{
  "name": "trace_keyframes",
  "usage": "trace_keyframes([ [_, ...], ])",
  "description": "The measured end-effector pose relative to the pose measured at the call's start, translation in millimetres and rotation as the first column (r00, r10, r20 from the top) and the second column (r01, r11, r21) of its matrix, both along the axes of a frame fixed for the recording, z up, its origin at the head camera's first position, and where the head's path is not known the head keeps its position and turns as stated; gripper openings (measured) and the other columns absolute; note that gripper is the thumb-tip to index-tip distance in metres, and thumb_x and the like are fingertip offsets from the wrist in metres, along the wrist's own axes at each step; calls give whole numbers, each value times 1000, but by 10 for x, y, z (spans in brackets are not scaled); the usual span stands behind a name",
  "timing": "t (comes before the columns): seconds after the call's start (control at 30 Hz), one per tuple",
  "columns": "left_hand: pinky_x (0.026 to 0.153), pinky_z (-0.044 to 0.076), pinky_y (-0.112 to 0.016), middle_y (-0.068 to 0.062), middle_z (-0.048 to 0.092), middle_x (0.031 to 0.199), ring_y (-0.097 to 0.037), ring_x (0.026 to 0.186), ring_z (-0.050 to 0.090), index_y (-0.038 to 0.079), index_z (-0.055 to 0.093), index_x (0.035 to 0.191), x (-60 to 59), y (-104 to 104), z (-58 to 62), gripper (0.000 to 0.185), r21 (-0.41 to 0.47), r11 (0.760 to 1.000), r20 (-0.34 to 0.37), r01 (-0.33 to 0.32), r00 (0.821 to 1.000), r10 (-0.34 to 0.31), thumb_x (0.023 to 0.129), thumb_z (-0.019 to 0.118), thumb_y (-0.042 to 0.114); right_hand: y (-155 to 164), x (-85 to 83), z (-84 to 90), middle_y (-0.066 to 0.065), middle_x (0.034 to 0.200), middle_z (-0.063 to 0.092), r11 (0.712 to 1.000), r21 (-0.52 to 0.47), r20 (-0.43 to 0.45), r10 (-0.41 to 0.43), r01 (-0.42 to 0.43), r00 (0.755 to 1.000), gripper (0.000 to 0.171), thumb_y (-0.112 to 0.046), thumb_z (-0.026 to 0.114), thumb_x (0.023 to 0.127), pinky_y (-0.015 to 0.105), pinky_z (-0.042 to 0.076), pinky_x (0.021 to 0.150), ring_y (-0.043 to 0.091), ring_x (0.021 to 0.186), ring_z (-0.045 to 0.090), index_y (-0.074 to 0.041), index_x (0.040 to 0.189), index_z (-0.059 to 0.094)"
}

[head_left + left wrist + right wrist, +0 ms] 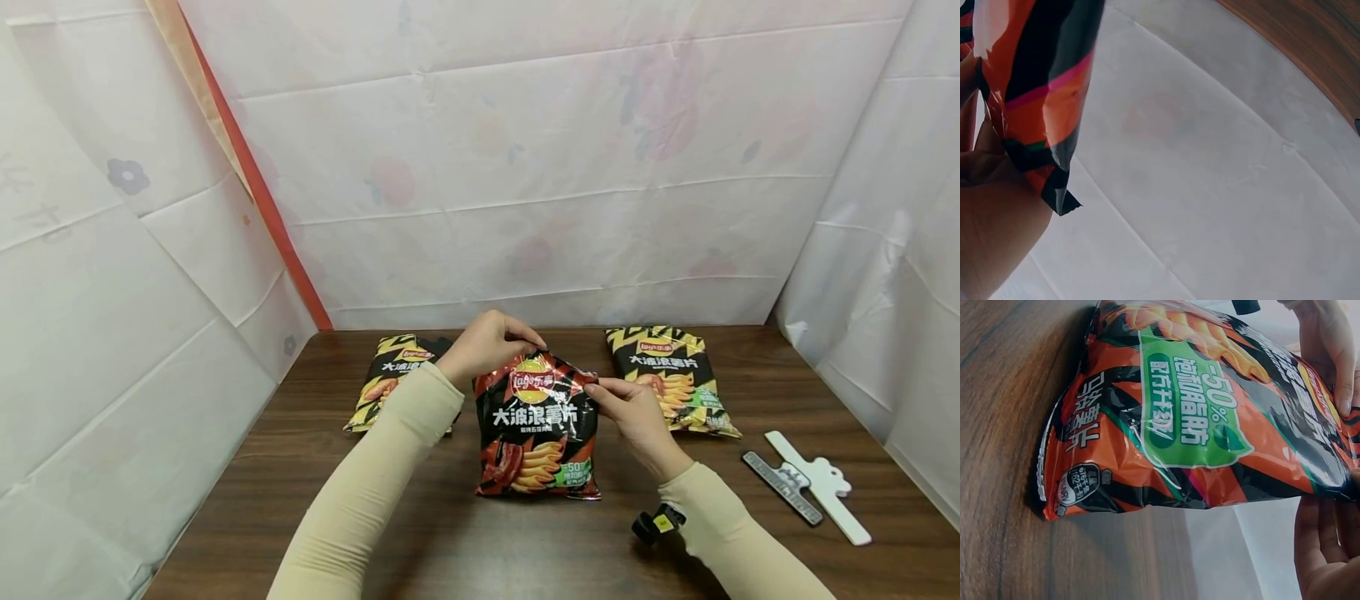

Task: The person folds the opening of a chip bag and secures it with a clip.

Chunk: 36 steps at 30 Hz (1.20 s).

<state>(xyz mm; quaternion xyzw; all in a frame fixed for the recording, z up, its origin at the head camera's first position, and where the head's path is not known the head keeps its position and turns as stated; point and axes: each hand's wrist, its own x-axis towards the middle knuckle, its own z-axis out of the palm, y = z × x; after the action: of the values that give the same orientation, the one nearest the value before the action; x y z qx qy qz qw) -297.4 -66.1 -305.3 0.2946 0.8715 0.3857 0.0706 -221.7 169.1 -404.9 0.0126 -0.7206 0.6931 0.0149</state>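
Note:
A red and black chip bag [536,429] stands upright on the brown table [450,533], its bottom resting on the wood. My left hand [487,342] pinches the bag's top edge at the left corner. On the other side my right hand [630,404] grips the top right corner. The left wrist view has the bag's corner [1035,94] against my palm [991,219]. In the right wrist view the bag [1197,425] fills the frame, with fingers [1335,356] at its top.
Two yellow chip bags lie flat behind: one at the left [390,379], one at the right [675,379]. A white sealing clip [821,492] and a dark clip [783,487] lie at the right. White sheets wall in the table.

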Motion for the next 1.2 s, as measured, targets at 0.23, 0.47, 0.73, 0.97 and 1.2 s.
trace_keyframes([
  [0.23, 41, 31, -25, -5, 72, 115, -9, 38, 28, 19, 78, 104, 16, -17, 33, 17, -14, 1000, 28, 6, 1000, -6, 96, 63, 15, -28, 14, -10, -2, 102, 73, 997, 63, -14, -38, 39, 999, 43, -26, 65, 96, 20, 55, 79, 0, 90, 68, 8, 121, 65],
  [0.47, 57, 43, -29, -2, 71, 116, -13, 54, 46, 19, 77, 107, 29, -10, 85, 18, -54, 998, 25, 21, 999, -20, 95, 66, 28, -32, 36, 9, -7, 100, 73, 996, 72, -9, -51, 52, 999, 44, -29, 65, 96, 20, 54, 79, -1, 90, 66, 6, 121, 66],
  [0.73, 67, 48, -27, 3, 66, 79, -6, 64, 52, 18, 78, 98, 36, 98, 103, 36, -120, 993, -41, -6, 999, 1, 98, 56, 46, -39, 27, -13, -11, 98, 73, 997, 60, -23, -49, 50, 999, 44, -29, 66, 95, 21, 54, 81, 1, 92, 67, 6, 121, 66],
  [0.97, 53, 36, -26, 7, 36, 51, -10, 44, 26, 13, 71, 76, 41, 177, 108, 51, -191, 980, -66, -53, 997, 41, 102, 46, 49, -34, 31, -29, -6, 102, 74, 996, 70, -39, -50, 53, 998, 43, -30, 66, 95, 22, 54, 82, 1, 93, 67, 5, 120, 67],
  [1.2, 47, 32, -25, 7, 28, 45, -9, 39, 25, 13, 64, 63, 49, 168, 146, 52, -213, 977, -35, -7, 999, 0, 101, 51, 45, -22, 29, -36, -8, 102, 73, 996, 72, -38, -46, 48, 998, 44, -30, 66, 95, 21, 54, 82, 1, 94, 66, 5, 121, 67],
])
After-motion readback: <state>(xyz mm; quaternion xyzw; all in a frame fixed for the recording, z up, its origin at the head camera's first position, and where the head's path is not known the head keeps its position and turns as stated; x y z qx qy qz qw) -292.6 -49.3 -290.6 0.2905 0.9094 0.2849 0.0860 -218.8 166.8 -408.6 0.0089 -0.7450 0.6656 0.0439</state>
